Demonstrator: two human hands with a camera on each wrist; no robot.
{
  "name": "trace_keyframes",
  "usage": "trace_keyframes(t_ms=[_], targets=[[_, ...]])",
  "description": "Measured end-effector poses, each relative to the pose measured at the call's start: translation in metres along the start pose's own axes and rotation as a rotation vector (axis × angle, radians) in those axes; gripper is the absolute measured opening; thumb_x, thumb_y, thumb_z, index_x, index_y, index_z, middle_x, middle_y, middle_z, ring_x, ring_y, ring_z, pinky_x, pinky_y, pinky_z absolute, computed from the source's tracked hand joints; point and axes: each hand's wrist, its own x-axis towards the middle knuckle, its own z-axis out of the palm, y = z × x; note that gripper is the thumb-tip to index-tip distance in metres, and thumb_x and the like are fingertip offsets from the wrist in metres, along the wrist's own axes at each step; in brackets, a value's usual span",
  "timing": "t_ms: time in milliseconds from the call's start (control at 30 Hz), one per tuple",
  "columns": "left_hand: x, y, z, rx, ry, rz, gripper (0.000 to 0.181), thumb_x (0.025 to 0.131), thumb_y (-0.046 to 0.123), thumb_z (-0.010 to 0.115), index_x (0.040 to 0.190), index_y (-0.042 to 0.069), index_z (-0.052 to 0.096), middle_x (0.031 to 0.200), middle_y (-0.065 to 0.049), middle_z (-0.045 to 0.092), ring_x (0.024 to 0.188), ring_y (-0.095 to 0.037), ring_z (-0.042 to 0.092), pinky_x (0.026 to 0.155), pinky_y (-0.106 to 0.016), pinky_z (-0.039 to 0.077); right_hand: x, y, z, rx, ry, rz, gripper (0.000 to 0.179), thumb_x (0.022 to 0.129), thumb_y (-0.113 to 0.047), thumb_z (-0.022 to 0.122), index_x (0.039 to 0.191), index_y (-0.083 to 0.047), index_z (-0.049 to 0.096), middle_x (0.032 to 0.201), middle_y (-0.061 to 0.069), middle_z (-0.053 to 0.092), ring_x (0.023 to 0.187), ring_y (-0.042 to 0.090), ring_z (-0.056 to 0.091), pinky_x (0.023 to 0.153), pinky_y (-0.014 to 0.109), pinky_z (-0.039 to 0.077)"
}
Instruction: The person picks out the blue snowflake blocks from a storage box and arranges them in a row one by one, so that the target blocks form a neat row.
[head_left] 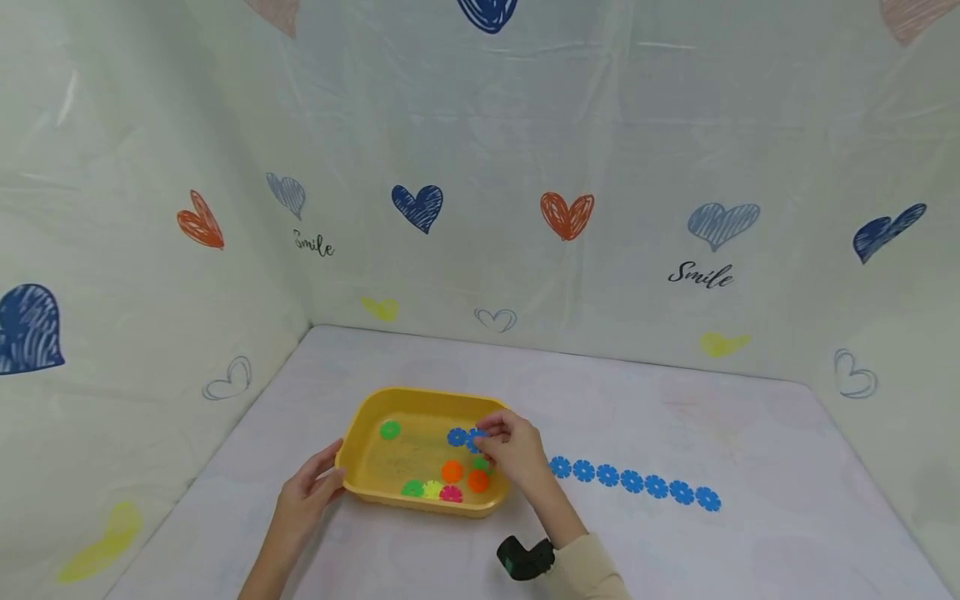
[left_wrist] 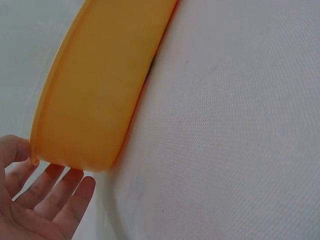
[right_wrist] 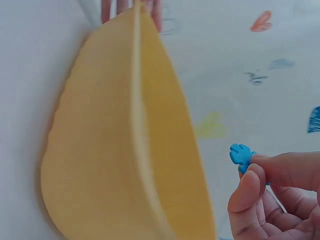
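Observation:
My left hand (head_left: pixel 302 497) holds the left end of a yellow plastic tray (head_left: pixel 375 493), its thumb at the rim and its fingers against the outer wall, as the left wrist view shows. Over the tray's right side, my right hand (head_left: pixel 517 450) pinches a blue flower-shaped disc (right_wrist: pixel 241 155) between thumb and finger. Beside those fingers in the head view is another blue disc (head_left: pixel 457 437); whether the two are joined I cannot tell. Inside the tray lie a green disc (head_left: pixel 389 430), orange discs (head_left: pixel 452 472), a yellow disc (head_left: pixel 432 489) and a pink disc (head_left: pixel 451 494).
Right of the tray, several blue flower-shaped discs (head_left: pixel 632 481) form a slanting row on the white table (head_left: pixel 645 550). A black device (head_left: pixel 525 558) sits at the right wrist. Behind and beside the table hangs a pale curtain (head_left: pixel 480 125) printed with hearts.

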Motion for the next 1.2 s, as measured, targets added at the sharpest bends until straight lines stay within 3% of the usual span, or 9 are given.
trace_keyframes(t_ms=[200, 367, 433, 533, 867, 967, 1100, 1200], targets=[[0.001, -0.001, 0.0, 0.0, 0.0, -0.012, 0.047, 0.095, 0.011, 0.05, 0.141, 0.005, 0.038, 0.14, -0.022, 0.043, 0.108, -0.013, 0.06, 0.086, -0.023, 0.054, -0.017, -0.002, -0.03, 0.061, 0.052, 0.023, 0.019, 0.084, -0.005, 0.065, 0.102, 0.001, 0.059, 0.082, 0.008, 0.058, 0.061, 0.015, 0.054, 0.055, 0.018, 0.054], [0.0, -0.002, 0.001, -0.029, -0.005, 0.003, 0.047, 0.095, 0.012, 0.051, 0.14, 0.004, 0.039, 0.139, -0.023, 0.044, 0.101, -0.003, 0.06, 0.085, -0.023, 0.054, -0.029, 0.007, -0.054, 0.054, 0.128, 0.036, 0.02, 0.083, -0.008, 0.067, 0.1, -0.001, 0.06, 0.081, 0.009, 0.059, 0.059, 0.016, 0.055, 0.054, 0.018, 0.053], [0.0, -0.002, 0.001, -0.029, -0.006, 0.005, 0.047, 0.095, 0.012, 0.051, 0.14, 0.003, 0.039, 0.139, -0.023, 0.043, 0.101, -0.003, 0.061, 0.085, -0.023, 0.054, -0.033, 0.016, -0.065, 0.049, 0.144, -0.018, 0.019, 0.084, -0.01, 0.066, 0.1, -0.002, 0.06, 0.08, 0.008, 0.06, 0.058, 0.016, 0.055, 0.053, 0.019, 0.053], [0.0, -0.001, 0.001, -0.008, -0.006, 0.006, 0.047, 0.095, 0.011, 0.051, 0.14, 0.003, 0.038, 0.14, -0.023, 0.043, 0.103, -0.005, 0.061, 0.085, -0.023, 0.054, -0.04, 0.022, -0.081, 0.042, 0.181, -0.029, 0.02, 0.083, -0.01, 0.066, 0.1, -0.001, 0.059, 0.079, 0.008, 0.059, 0.057, 0.016, 0.054, 0.052, 0.021, 0.053], [-0.002, 0.001, -0.001, -0.009, -0.009, 0.026, 0.048, 0.095, 0.011, 0.051, 0.141, 0.002, 0.037, 0.14, -0.025, 0.041, 0.093, 0.011, 0.056, 0.084, -0.021, 0.054, -0.063, 0.026, -0.129, -0.001, 0.252, 0.166, 0.031, 0.086, -0.009, 0.064, 0.113, 0.003, 0.053, 0.083, 0.004, 0.058, 0.061, 0.015, 0.056, 0.059, 0.02, 0.053], [-0.001, 0.001, -0.002, -0.015, -0.007, 0.029, 0.049, 0.095, 0.011, 0.051, 0.14, 0.001, 0.037, 0.14, -0.025, 0.042, 0.091, 0.011, 0.056, 0.084, -0.02, 0.054, -0.061, 0.054, -0.144, -0.018, 0.287, 0.156, 0.034, 0.086, -0.014, 0.066, 0.114, 0.001, 0.053, 0.085, 0.006, 0.059, 0.062, 0.018, 0.058, 0.058, 0.022, 0.054], [0.0, -0.001, -0.002, 0.0, -0.01, -0.002, 0.049, 0.095, 0.013, 0.051, 0.141, 0.004, 0.037, 0.14, -0.024, 0.041, 0.093, 0.008, 0.058, 0.085, -0.02, 0.054, -0.047, 0.127, -0.169, -0.058, 0.343, 0.133, 0.042, 0.083, -0.034, 0.069, 0.113, -0.008, 0.055, 0.088, 0.005, 0.063, 0.064, 0.02, 0.061, 0.059, 0.026, 0.056], [0.001, 0.0, -0.001, 0.01, -0.017, -0.023, 0.05, 0.095, 0.013, 0.051, 0.142, 0.005, 0.036, 0.141, -0.023, 0.041, 0.097, 0.003, 0.059, 0.086, -0.02, 0.053, -0.042, 0.171, -0.188, -0.09, 0.395, 0.167, 0.049, 0.078, -0.045, 0.07, 0.114, -0.015, 0.055, 0.091, 0.005, 0.064, 0.067, 0.021, 0.062, 0.062, 0.027, 0.057]])
